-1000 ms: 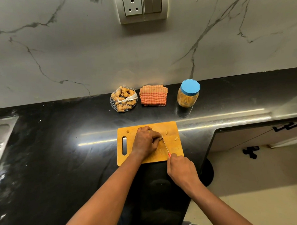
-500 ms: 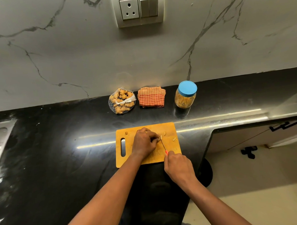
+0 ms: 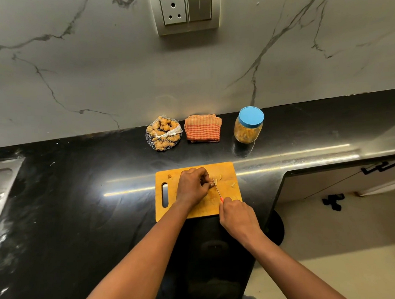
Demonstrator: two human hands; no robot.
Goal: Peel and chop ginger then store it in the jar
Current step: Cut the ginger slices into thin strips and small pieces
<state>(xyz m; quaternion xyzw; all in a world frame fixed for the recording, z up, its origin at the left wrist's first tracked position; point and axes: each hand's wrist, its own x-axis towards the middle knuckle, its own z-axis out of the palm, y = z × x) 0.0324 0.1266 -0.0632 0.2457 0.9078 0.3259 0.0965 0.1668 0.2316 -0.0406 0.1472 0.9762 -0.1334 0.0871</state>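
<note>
Now R hand [image 3: 238, 217] grips knife [image 3: 217, 189] by ginger [image 3: 215, 182].

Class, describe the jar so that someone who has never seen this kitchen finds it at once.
Below the wall socket, three things line the back of the black counter. The jar stands rightmost, beside the folded checked cloth; it alone is see-through, with a blue lid and yellowish contents.

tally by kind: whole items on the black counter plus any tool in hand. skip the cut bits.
Mesh bag of ginger: 1
Folded checked cloth: 1
Jar with blue lid: 1
Cutting board: 1
Knife, held in the right hand: 1
Total: 5
</note>
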